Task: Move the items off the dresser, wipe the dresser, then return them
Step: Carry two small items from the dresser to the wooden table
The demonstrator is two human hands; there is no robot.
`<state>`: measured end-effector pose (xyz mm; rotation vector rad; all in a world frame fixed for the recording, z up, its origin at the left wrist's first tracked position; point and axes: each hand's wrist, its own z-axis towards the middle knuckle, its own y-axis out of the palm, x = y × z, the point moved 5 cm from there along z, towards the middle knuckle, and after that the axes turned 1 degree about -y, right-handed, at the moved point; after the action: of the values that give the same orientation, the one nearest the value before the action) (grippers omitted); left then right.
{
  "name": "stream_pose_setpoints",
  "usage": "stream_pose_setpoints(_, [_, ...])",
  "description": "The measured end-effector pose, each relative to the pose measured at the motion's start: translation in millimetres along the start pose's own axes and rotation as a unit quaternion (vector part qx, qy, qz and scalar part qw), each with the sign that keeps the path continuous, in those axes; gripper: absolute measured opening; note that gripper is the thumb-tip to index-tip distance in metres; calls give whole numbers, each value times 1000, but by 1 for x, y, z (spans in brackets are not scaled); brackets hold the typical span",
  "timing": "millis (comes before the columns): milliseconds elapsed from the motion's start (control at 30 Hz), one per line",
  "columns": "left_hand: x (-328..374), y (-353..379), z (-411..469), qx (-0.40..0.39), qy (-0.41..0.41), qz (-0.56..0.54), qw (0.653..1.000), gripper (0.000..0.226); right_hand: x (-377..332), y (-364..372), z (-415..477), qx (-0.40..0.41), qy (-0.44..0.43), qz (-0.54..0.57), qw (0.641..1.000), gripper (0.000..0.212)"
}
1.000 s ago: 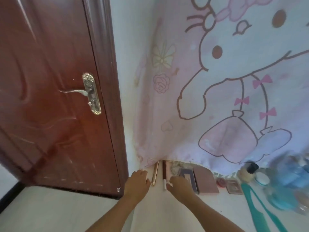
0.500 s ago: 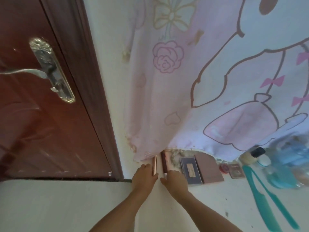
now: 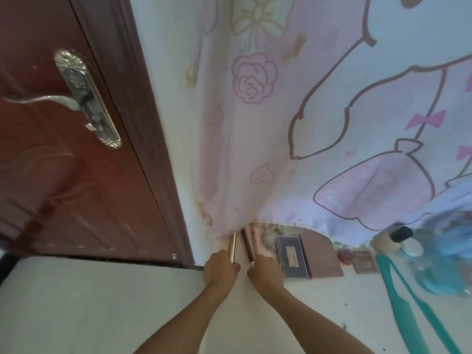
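Note:
On the white dresser top (image 3: 319, 302), at its far left by the wall, lie thin cosmetic sticks. My left hand (image 3: 221, 268) is closed around the near end of a rose-gold tube (image 3: 233, 245). My right hand (image 3: 265, 269) covers the near ends of a dark brown pencil (image 3: 247, 242) and a pink stick (image 3: 255, 241); I cannot tell if it grips them. To the right lie a dark palette (image 3: 291, 255), a brown compact (image 3: 321, 254), a small red pot (image 3: 344, 256) and a small square case (image 3: 365, 263).
A cartoon-print curtain (image 3: 332, 123) hangs down to the dresser's back edge. A red-brown door (image 3: 63, 149) with a metal handle (image 3: 84, 98) stands at the left. Two teal combs (image 3: 408, 302), a black-capped bottle (image 3: 390, 240) and blurred blue items (image 3: 444, 254) crowd the right side.
The camera has moved closer and lower. Both hands have slid forward onto the sticks, and the left hand has closed around the rose-gold tube.

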<state>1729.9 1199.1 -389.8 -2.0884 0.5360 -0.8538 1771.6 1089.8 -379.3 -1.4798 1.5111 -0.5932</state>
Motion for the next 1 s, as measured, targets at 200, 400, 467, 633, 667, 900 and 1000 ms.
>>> stream_pose_setpoints(200, [-21, -7, -31, 36, -91, -50, 994, 30, 1, -6, -10, -31, -86, -41, 995, 26])
stream_pose_setpoints(400, [-53, -10, -92, 111, -215, -112, 964, 29, -11, -8, -34, -73, -213, -88, 970, 25])
stream_pose_setpoints(467, [-69, -18, -118, 149, -244, -146, 947, 25, -23, -7, -49, -76, -253, -96, 960, 24])
stream_pose_setpoints(633, [-124, -44, -199, 238, -327, -192, 894, 22, -72, 1, -103, -82, -362, -126, 920, 27])
stream_pose_setpoints(667, [-137, -48, -217, 254, -347, -188, 883, 21, -85, 3, -118, -84, -390, -132, 907, 27])
stream_pose_setpoints(900, [-222, -70, -361, 382, -463, -231, 766, 11, -179, 38, -260, -84, -589, -144, 791, 25])
stream_pose_setpoints(1000, [-250, -73, -438, 438, -497, -248, 707, 12, -207, 57, -334, -95, -654, -144, 737, 15])
